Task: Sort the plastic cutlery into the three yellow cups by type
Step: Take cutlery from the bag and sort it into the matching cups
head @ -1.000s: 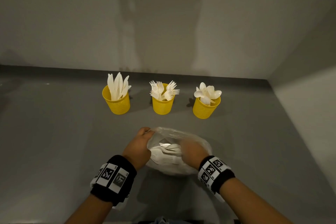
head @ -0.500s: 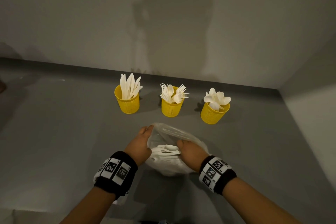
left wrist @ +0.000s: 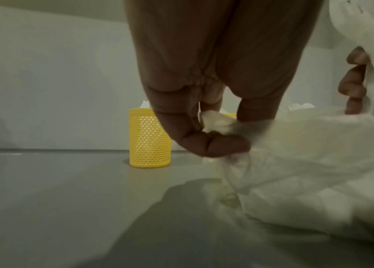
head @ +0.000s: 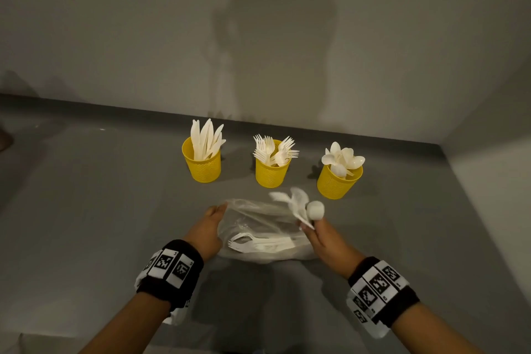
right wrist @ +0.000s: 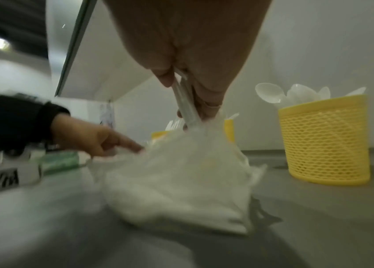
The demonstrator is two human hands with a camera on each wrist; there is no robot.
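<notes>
While the right hand (head: 319, 234) pinches several white plastic spoons (head: 298, 204) above the clear plastic bag (head: 258, 227) at lower centre, one could slip and scatter, or land beside the right yellow mesh cup (head: 337, 182). Left hand (head: 208, 225) fingers clamp the bag's edge.

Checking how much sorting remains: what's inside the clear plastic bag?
White plastic forks show through the clear plastic bag; whatever lies beneath them is hidden by crumpled plastic.

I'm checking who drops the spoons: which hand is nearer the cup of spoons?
Right. The right hand, holding a bunch of spoons, is just in front of the spoon cup. The left hand pinches the plastic bag edge, farther left.
</notes>
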